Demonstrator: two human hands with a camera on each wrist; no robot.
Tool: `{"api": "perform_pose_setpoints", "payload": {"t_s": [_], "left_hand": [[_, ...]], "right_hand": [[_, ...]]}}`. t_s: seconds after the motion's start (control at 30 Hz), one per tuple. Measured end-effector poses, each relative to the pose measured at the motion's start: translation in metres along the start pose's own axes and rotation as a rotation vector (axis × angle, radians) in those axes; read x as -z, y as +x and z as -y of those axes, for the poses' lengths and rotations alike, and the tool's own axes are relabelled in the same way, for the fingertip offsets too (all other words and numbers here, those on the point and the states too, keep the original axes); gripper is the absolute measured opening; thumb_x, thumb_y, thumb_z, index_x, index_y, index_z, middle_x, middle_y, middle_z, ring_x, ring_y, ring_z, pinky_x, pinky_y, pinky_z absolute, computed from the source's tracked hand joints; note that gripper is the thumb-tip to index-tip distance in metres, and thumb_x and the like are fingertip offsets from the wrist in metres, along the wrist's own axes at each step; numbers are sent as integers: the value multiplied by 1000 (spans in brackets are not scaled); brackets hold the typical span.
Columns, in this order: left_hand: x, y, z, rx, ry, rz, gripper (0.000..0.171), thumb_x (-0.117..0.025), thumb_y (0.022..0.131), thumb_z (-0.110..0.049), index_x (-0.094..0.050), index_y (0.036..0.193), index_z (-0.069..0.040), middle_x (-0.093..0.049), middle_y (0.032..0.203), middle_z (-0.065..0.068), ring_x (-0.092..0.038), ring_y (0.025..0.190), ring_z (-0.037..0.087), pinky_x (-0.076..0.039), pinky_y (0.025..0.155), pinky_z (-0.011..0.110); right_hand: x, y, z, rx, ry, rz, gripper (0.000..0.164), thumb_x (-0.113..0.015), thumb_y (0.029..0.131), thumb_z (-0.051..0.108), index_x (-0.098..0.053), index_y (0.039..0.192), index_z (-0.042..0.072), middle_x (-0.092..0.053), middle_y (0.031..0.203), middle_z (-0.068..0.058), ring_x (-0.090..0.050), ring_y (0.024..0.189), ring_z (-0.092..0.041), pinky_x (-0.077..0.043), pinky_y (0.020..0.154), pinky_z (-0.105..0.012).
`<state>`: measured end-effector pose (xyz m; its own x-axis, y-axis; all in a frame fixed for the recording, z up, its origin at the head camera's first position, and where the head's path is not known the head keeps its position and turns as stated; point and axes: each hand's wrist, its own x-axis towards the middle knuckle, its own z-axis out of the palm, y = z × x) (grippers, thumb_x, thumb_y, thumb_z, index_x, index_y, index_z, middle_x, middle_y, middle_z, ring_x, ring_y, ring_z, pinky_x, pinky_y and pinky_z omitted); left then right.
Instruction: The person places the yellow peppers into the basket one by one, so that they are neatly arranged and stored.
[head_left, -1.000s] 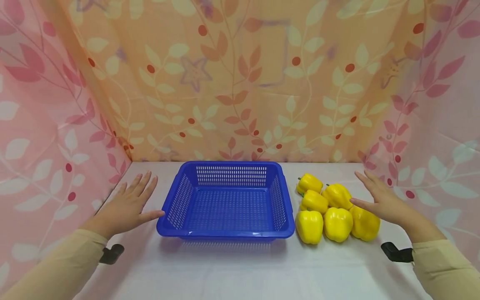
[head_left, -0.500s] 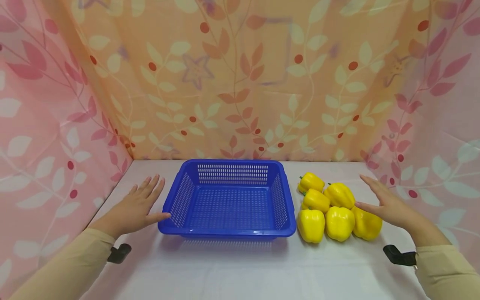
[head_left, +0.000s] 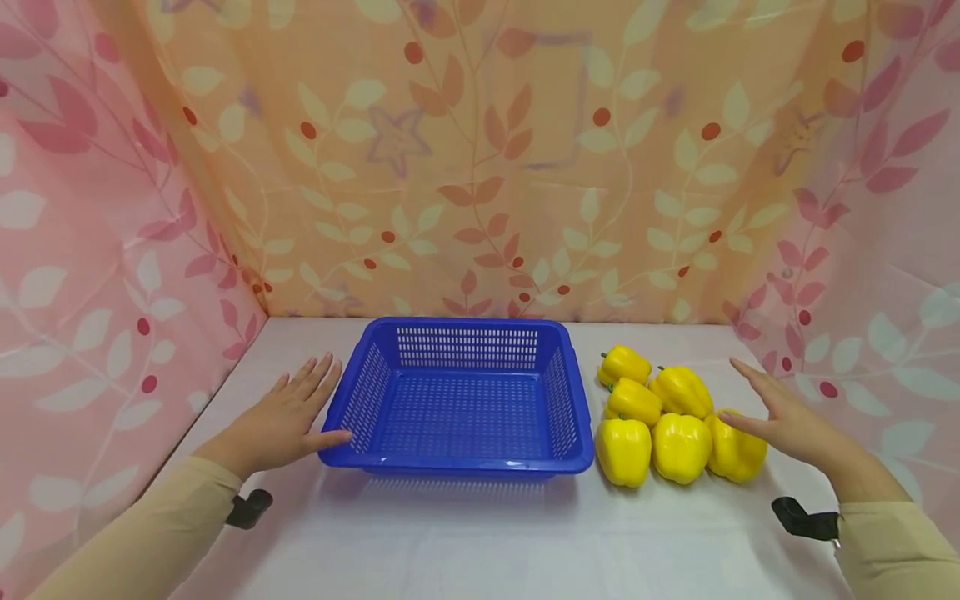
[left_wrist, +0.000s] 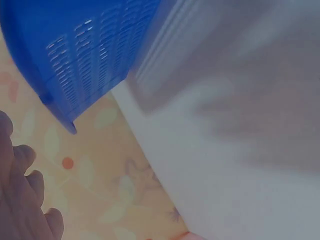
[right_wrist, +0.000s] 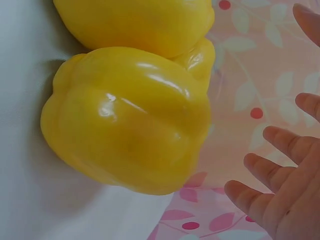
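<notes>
A blue plastic basket (head_left: 457, 465) with slotted walls stands in the middle of the table, with nothing inside. My left hand (head_left: 288, 421) is spread beside its left wall, the thumb overlapping the rim in the head view. Several yellow bell peppers (head_left: 681, 448) lie grouped to the right of the basket. Over the right side of the group is my right hand (head_left: 798, 429), fingers extended, thumb overlapping the rightmost pepper (head_left: 737, 454) in the head view. Large in the right wrist view is one pepper (right_wrist: 127, 122), apart from the fingers. Neither hand holds anything.
A white cloth covers the table (head_left: 450, 542). An orange floral curtain (head_left: 480, 167) closes off the back, and pink floral cloth hangs at the left (head_left: 90, 250) and right (head_left: 892, 250). Black wrist-camera mounts (head_left: 249, 508) sit at both cuffs.
My left hand has moved right, closer over the basket's left rim. The right hand has shifted slightly right and down in view. Basket and peppers remain where they were.
</notes>
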<state>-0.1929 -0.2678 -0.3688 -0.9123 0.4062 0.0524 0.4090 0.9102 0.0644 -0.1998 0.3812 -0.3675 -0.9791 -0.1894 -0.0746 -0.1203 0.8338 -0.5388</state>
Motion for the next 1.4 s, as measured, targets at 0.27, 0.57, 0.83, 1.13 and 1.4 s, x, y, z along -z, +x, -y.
{"api": "perform_pose_setpoints", "payload": {"t_s": [0.27,0.57,0.83,1.13,1.4], "left_hand": [[-5,0,-7,3,-11,31,103,-44,78,-71,-11,146,-2,-7,152,17,-1,139,36,-9,106,60],[-6,0,-13,-5,-35,49,105,-41,77,-74,-8,146,-2,-6,152,17,-2,139,36,-8,107,59],[-11,0,-15,-17,-25,52,105,-43,78,-72,-8,145,1,-8,152,17,-4,139,34,-12,107,57],[-14,1,-14,-25,-37,59,105,-40,78,-74,-12,145,2,-8,152,18,-5,139,34,-14,107,57],[-16,1,-14,-40,-50,66,106,-39,78,-74,-14,143,6,-10,151,20,-10,137,37,-17,107,55]], "right_hand": [[-9,2,-11,3,25,2,95,-63,84,41,3,148,17,-5,147,-30,-9,126,-56,-20,82,-76],[-20,1,-25,-26,47,17,94,-62,84,41,2,148,16,-7,144,-34,-8,125,-56,-14,84,-77],[-30,-1,-39,-62,45,19,98,-64,81,43,2,148,14,-8,143,-35,-9,124,-57,-14,83,-77],[-37,-10,-50,-76,48,27,102,-69,77,40,-2,147,7,-11,140,-38,-14,120,-58,-19,82,-76],[-43,-13,-59,-100,81,38,104,-72,75,37,-3,146,5,-11,140,-38,-14,120,-57,-21,83,-75]]}}
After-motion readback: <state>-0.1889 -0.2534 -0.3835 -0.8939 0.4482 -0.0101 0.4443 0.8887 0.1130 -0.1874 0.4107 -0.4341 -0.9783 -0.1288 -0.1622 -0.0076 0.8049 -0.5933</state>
